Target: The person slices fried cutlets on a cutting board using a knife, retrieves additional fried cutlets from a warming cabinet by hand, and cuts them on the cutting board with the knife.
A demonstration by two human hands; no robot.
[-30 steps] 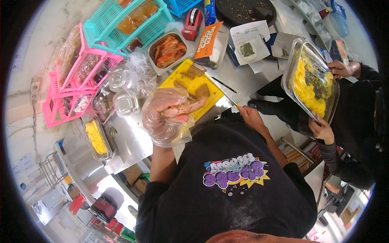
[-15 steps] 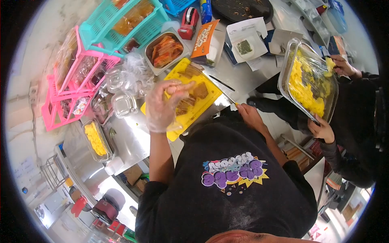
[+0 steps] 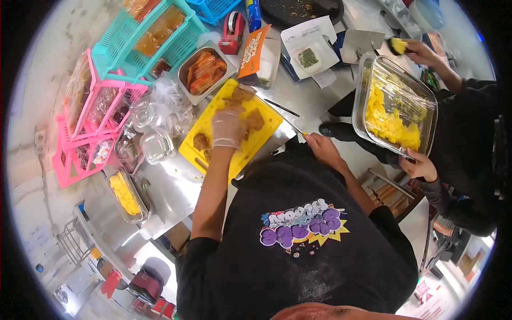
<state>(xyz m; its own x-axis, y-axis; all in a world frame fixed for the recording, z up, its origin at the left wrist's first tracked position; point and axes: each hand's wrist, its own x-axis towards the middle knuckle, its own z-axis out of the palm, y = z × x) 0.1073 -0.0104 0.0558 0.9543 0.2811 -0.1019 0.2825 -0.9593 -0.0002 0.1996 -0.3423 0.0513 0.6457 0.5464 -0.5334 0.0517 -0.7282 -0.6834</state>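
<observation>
My left hand (image 3: 228,128), in a clear plastic glove, is over the pieces of cooked meat on a yellow cutting board (image 3: 261,143). Motion blurs its fingers, so I cannot see whether they grip anything. A brown slab of meat (image 3: 256,120) lies just right of it, smaller chunks (image 3: 201,141) to its left, and more meat (image 3: 240,95) near the board's far end. My bare right hand (image 3: 323,148) is closed on the handle of a knife (image 3: 292,125), whose blade points along the board's right edge.
Behind the board stand a metal pan of reddish food (image 3: 207,72), open cartons (image 3: 309,50) and a tape dispenser (image 3: 232,32). Clear containers (image 3: 157,148) and pink baskets (image 3: 80,141) are at left. At right, a co-worker holds a wrapped tray of yellow food (image 3: 392,114).
My gloved left hand has dropped from a raised position onto the meat on the board. My right hand keeps the knife. The co-worker's far hand has lifted a yellow-and-dark piece from the tray.
</observation>
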